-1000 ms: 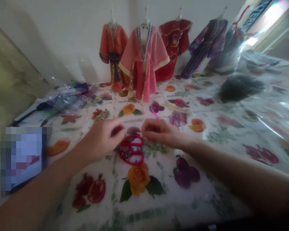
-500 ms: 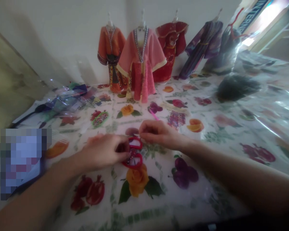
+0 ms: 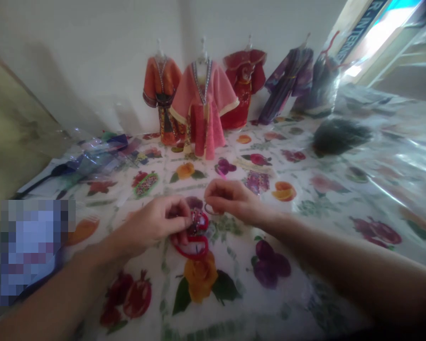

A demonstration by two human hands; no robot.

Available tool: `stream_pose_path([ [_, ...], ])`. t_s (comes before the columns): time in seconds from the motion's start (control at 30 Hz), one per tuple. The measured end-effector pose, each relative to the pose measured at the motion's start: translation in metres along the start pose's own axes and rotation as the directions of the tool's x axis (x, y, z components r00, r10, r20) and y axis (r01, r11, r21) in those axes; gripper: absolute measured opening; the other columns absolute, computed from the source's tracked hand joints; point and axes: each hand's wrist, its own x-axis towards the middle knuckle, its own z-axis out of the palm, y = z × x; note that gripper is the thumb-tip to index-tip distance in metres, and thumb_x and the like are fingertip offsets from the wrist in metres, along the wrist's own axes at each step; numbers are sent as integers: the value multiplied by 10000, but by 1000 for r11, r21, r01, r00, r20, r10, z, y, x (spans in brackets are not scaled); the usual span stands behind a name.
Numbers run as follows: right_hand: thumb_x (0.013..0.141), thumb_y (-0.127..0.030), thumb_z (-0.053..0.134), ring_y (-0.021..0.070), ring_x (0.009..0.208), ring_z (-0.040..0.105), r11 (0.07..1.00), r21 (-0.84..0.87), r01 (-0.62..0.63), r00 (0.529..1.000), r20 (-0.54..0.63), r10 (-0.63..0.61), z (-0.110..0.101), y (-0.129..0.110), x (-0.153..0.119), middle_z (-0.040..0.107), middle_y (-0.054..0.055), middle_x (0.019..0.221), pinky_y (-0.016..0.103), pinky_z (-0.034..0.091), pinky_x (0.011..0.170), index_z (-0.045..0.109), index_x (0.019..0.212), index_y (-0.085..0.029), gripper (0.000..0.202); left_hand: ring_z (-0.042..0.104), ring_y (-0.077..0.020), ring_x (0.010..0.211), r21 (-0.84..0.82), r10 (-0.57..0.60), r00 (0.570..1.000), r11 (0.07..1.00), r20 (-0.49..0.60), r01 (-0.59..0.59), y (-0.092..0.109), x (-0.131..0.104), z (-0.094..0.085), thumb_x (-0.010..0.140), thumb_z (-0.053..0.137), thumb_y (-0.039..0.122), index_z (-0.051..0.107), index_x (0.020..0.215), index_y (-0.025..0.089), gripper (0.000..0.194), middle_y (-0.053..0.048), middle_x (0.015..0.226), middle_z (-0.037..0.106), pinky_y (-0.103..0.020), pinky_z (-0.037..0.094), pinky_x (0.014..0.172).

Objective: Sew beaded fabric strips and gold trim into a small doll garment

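Note:
My left hand is closed in a pinch on a small beaded piece with dark and light specks. Under and beside it lies a red-rimmed looped object, partly covered by my left fingers. Just to the right, my right hand is closed, thumb and fingers pressed together, with a thin curved thread or wire at its fingertips. The two hands are a short way apart over the fruit-patterned tablecloth.
Small dressed figures stand along the wall, a pink one in front. A green-edged bead tray lies behind my left hand. Clear plastic with coloured scraps is at back left, a dark bundle at right.
My left hand has lifted the beaded piece up from within the red-rimmed object. The view has tilted slightly, so the figures appear lower. The thin curve at my right fingertips is now visible.

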Motion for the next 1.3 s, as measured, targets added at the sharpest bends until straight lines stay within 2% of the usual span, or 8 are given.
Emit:
stream_pose_path([
  [0.1,816,-263,631,78,575,478,997,70,8,999,-47,-5,0,1,0,520,-43,635,225,374,540,560,786,-163,127,680,-128,684,-216,-35,999,976,-25,29,2,0,3,843,640,234,539,820,172,120,5,742,689,-215,493,620],
  [0.27,815,-289,644,77,564,482,993,119,8,995,-96,3,2,4,0,521,-43,629,224,380,532,563,799,-171,143,711,-149,759,-289,-56,996,957,-67,34,4,1,6,857,639,268,589,1039,184,206,-31,941,714,-271,540,732],
  [0.4,817,-308,656,84,567,477,994,111,21,997,-81,-12,4,3,-1,519,-38,626,228,370,529,574,789,-173,160,697,-144,755,-253,-24,998,967,-63,8,2,1,8,844,659,296,646,972,169,181,-41,899,728,-262,539,731],
  [0.6,836,-313,641,87,556,438,997,68,-27,999,-24,29,7,-2,-5,515,-31,612,225,320,504,574,779,-169,168,641,-112,634,-159,2,994,987,-110,-19,4,2,10,842,649,313,683,903,166,162,-19,782,707,-227,510,618],
  [0.8,851,-303,637,88,586,451,999,41,-10,999,51,7,9,-4,-8,541,-22,656,222,334,519,581,801,-161,159,650,-114,609,-205,-32,996,979,-80,15,5,3,12,827,664,308,654,877,151,165,-16,734,692,-222,524,599],
  [1.1,842,-275,631,89,603,478,999,24,-33,999,36,32,11,-6,-8,558,-17,680,223,360,532,580,779,-159,142,623,-92,581,-199,-30,997,980,-67,16,6,2,15,839,646,282,646,826,144,139,-3,747,656,-204,520,574],
  [1.3,851,-304,626,92,596,466,999,-29,-25,999,29,26,14,-5,-10,554,-12,674,229,362,532,595,801,-155,161,592,-120,641,-45,45,994,998,-98,-50,1,5,13,836,637,330,652,820,159,172,-3,739,629,-232,487,600],
])
